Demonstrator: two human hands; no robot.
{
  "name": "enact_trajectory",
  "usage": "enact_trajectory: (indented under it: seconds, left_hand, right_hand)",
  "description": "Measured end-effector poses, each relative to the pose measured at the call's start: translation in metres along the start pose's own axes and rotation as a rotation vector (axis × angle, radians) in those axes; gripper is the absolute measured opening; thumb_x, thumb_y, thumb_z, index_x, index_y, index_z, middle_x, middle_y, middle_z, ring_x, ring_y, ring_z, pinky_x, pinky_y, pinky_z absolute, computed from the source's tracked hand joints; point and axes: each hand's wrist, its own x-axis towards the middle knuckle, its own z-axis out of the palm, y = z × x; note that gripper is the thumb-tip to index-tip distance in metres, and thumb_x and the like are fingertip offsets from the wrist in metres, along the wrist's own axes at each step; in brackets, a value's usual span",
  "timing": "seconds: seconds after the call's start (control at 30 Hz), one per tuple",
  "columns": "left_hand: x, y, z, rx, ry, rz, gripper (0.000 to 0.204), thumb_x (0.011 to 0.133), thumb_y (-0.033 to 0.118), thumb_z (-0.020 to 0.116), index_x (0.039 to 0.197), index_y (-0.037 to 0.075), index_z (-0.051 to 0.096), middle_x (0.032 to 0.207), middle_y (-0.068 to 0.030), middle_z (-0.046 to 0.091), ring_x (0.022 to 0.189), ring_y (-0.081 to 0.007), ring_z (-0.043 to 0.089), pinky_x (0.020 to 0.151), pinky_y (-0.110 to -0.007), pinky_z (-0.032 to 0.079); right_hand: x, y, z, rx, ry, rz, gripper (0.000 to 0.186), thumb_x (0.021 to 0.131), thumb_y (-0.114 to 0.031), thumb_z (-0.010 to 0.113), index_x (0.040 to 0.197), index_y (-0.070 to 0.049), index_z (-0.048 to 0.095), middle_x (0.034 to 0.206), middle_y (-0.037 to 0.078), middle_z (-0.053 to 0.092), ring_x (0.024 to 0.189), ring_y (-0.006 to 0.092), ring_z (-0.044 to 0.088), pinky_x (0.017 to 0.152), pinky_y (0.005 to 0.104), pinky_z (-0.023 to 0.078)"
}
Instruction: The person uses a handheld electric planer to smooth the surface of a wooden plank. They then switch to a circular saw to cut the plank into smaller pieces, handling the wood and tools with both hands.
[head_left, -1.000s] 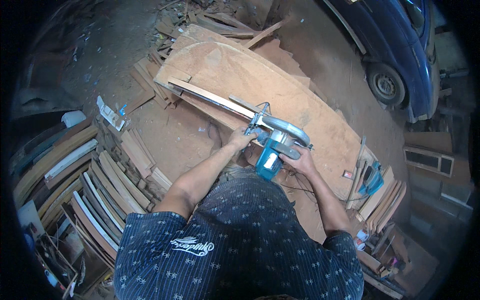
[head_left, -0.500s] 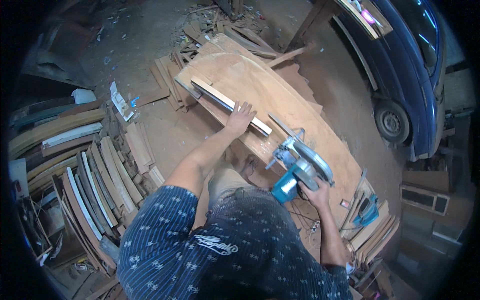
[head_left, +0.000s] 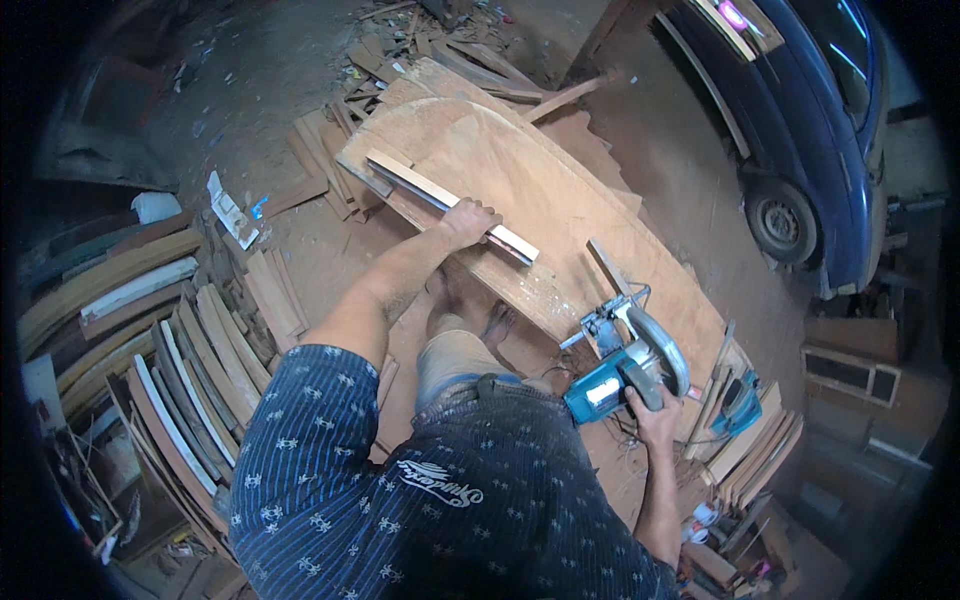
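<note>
My left hand (head_left: 468, 222) is closed over a narrow wooden strip (head_left: 410, 180) with a dark and whitish side. The strip lies slantwise along the near left edge of a wooden worktop (head_left: 560, 190). To the right, my right hand (head_left: 655, 412) grips the rear handle of a teal circular saw (head_left: 605, 385). The saw is at the worktop's near right part, apart from the strip; I cannot tell whether it rests on the surface. A flat grey bar (head_left: 608, 266) juts from the saw's front toward the far side. The saw's blade is hidden.
Another teal power tool (head_left: 740, 405) sits beside stacked boards at the right. Curved wooden pieces (head_left: 190, 370) are piled at the left. Wood scraps (head_left: 490, 70) lie beyond the worktop. A blue car (head_left: 810, 150) stands at the far right. Cables (head_left: 600, 420) hang below the saw.
My right hand has drawn the saw rightward and slightly back, away from the strip. My left hand's spread fingers have curled around the strip.
</note>
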Motion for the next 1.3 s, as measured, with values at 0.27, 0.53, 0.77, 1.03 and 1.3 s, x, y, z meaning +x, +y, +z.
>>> enact_trajectory:
  seconds: [0.27, 0.53, 0.77, 1.03, 1.3]
  left_hand:
    - [-0.037, 0.082, -0.002, -0.258, 0.517, -0.187, 0.038, 0.098, 0.025, 0.062, 0.129, 0.003, 0.064, 0.107, -0.0182, 0.070, 0.100, -0.0337, 0.067, 0.094, -0.047, 0.051]
    - [-0.059, 0.182, 0.038, -1.835, 0.021, -0.540, 0.055, 0.094, 0.035, 0.078, 0.126, -0.006, 0.060, 0.087, -0.0042, 0.068, 0.075, -0.0116, 0.064, 0.065, -0.027, 0.052]
    - [-0.051, 0.182, 0.083, -1.749, 0.260, -0.849, 0.033, 0.088, 0.024, 0.081, 0.100, 0.002, 0.060, 0.077, -0.0023, 0.062, 0.063, -0.0121, 0.060, 0.052, -0.026, 0.048]
    - [-0.058, 0.177, 0.082, -1.745, 0.323, -0.867, 0.031, 0.086, 0.022, 0.079, 0.099, 0.003, 0.057, 0.075, -0.0038, 0.060, 0.062, -0.0138, 0.060, 0.054, -0.031, 0.049]
    - [-0.062, 0.166, 0.086, -1.688, 0.310, -0.825, 0.046, 0.091, 0.025, 0.077, 0.123, 0.001, 0.054, 0.086, -0.0045, 0.066, 0.062, -0.0116, 0.060, 0.052, -0.028, 0.050]
  right_hand:
    - [0.027, -0.012, 0.038, -0.004, -0.064, -0.118, 0.041, 0.081, -0.034, 0.087, 0.101, 0.000, 0.078, 0.091, 0.015, 0.078, 0.082, 0.0232, 0.076, 0.078, 0.0363, 0.058]
    - [0.059, -0.003, 0.082, 0.048, -0.183, -0.319, 0.038, 0.079, -0.033, 0.088, 0.098, -0.002, 0.079, 0.091, 0.015, 0.078, 0.084, 0.0276, 0.077, 0.078, 0.0372, 0.059]
    - [0.074, -0.008, 0.104, 0.015, -0.270, -0.371, 0.039, 0.081, -0.035, 0.087, 0.099, -0.002, 0.079, 0.090, 0.015, 0.078, 0.082, 0.0262, 0.077, 0.076, 0.0363, 0.059]
    - [0.077, -0.001, 0.118, -0.004, -0.333, -0.361, 0.041, 0.082, -0.036, 0.086, 0.100, 0.000, 0.078, 0.089, 0.019, 0.077, 0.081, 0.0283, 0.077, 0.076, 0.0373, 0.058]
    - [0.081, -0.013, 0.121, -0.058, -0.307, -0.484, 0.041, 0.082, -0.032, 0.086, 0.101, 0.003, 0.077, 0.087, 0.018, 0.076, 0.079, 0.0268, 0.075, 0.074, 0.0371, 0.057]
